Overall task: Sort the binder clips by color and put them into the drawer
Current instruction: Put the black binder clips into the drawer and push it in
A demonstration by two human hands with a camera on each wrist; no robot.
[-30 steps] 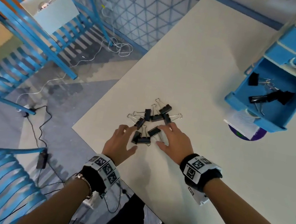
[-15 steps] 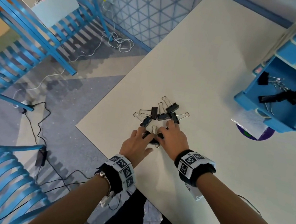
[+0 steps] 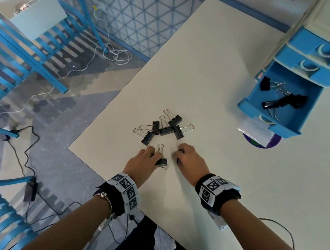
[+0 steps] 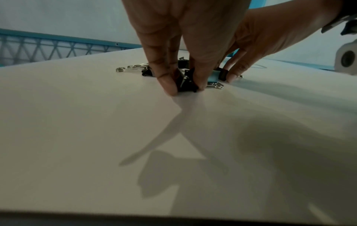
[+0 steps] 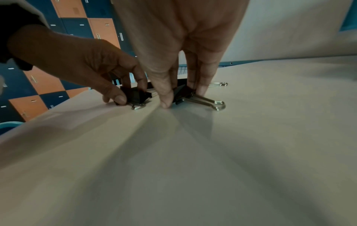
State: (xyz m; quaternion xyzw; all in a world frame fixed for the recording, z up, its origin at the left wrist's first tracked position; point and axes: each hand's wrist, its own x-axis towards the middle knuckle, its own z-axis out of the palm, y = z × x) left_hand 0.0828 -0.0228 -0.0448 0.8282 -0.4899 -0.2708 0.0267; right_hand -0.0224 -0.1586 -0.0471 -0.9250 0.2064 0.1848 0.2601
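- Left wrist band (image 3: 126, 192): black strap, white panels printed with black square markers; thin silver bracelet (image 3: 106, 198) directly behind it at 7 o'clock.
- Right wrist band (image 3: 215, 191): identical.

On the white desk (image 3: 227, 177), near its left edge, the left hand (image 3: 143, 162) pinches a black binder clip (image 3: 161, 162) whose wire handles lie flat on the surface. Just beside it, the right hand (image 3: 192, 161) curls its fingers round a second black clip (image 3: 178, 160), mostly hidden. Beyond the hands lies a cluster of black clips (image 3: 164, 128), some touching. At the far right corner stands a blue drawer unit (image 3: 320, 56); its bottom drawer (image 3: 252, 95) is pulled out and holds more black clips (image 3: 283, 101). A printed paper (image 3: 254, 128) lies under the drawer's front edge.
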